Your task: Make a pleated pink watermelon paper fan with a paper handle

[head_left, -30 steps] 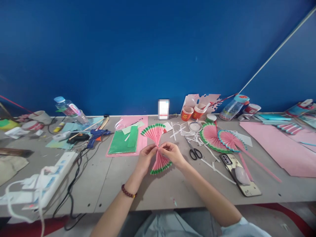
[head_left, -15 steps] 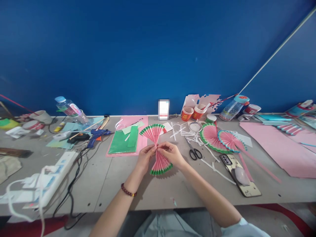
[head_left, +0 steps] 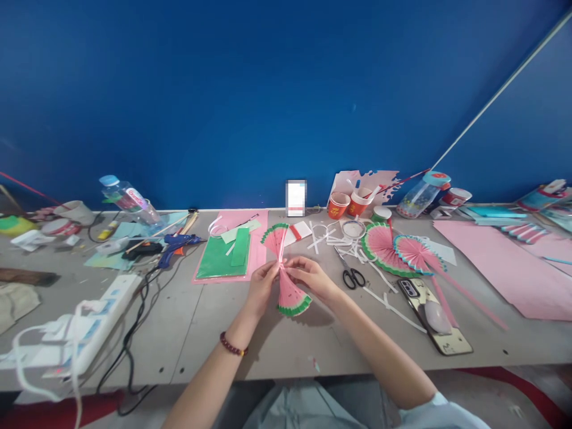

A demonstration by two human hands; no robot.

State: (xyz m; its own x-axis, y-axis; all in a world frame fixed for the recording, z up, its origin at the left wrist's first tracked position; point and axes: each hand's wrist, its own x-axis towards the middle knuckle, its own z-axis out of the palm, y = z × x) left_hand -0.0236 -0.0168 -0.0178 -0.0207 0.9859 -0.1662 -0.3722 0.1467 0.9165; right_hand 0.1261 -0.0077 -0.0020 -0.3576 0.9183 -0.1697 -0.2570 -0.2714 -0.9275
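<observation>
A pleated paper fan [head_left: 294, 298], pink with green edges and small dark marks, is pinched at its narrow middle and flares out above and below like a bow. My left hand [head_left: 264, 280] grips that middle from the left, thumb and fingers pressed together. From the right, my right hand [head_left: 310, 275] closes on the same spot. Both hold the fan above the grey table, over its shadow. Just behind lie a green paper pack [head_left: 221, 257] and a small white card with a red band [head_left: 298, 232].
Black scissors [head_left: 353, 277] and white paper strips [head_left: 386, 301] lie to the right, near two finished round fans [head_left: 379, 250] and a phone [head_left: 435, 319]. On the left are a blue glue gun [head_left: 172, 247], a power strip [head_left: 105, 322] and a bottle [head_left: 134, 199].
The fan has turned between my hands, so its upper and lower parts look narrower and dark marks show on the pink. Both hands stay in nearly the same place.
</observation>
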